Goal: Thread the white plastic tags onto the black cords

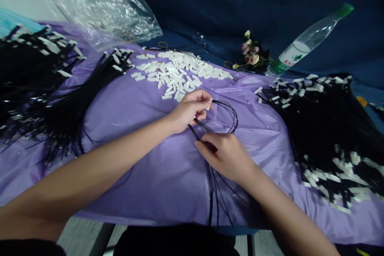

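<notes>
Near the middle, my left hand (192,112) is closed on looped black cords (232,114), with a small white piece (209,106) pinched between thumb and fingers. Just below and to the right, my right hand (225,154) has its fingers curled round the same cords, close to my left hand. Loose cord ends hang from there over the purple cloth (144,184) to its front edge. A pile of small white pieces (180,72) lies just beyond my left hand.
Bundles of black cords with white ends lie at left (87,92) and right (318,120). Behind are a clear plastic bag (111,8), artificial flowers (252,54), several rubber bands and a tilted-looking bottle (306,46) with a green cap.
</notes>
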Available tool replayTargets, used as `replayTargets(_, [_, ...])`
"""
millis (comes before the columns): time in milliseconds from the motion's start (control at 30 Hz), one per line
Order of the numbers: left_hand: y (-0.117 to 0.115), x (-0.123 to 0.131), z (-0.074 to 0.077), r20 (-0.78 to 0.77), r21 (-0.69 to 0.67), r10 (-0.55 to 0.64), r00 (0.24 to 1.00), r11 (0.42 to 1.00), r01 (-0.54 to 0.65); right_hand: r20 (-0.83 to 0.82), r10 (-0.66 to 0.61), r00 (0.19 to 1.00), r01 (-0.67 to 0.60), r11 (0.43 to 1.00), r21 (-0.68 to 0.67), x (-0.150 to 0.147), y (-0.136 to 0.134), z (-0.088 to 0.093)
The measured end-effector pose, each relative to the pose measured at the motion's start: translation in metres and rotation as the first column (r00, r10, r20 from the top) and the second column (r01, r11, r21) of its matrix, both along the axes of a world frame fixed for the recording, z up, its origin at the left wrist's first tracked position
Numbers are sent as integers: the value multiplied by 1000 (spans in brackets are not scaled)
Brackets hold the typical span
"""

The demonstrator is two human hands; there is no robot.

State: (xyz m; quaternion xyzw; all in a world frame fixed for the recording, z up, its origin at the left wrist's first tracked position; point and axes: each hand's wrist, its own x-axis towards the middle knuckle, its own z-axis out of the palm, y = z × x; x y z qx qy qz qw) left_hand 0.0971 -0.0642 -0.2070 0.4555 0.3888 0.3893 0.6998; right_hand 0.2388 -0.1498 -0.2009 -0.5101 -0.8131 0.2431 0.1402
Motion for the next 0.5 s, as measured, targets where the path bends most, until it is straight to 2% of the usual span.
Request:
replayTargets(100, [2,-3,-2,108,-40,34,994,999,-30,-138,13,990,-19,999,-43,2,-2,3])
replayTargets(200, [2,-5,-3,196,-81,19,980,997,-3,-221,33,975,-45,998,-46,2,-2,3])
replayTargets(367, [2,-7,-5,266,-108,-14,964,993,44,-258,63,964,-70,997,-17,-2,-3,0])
replayTargets(500, [2,-6,-9,229,-51,-7,973,999,19,-246,60,968,-65,998,-13,-4,-4,-2])
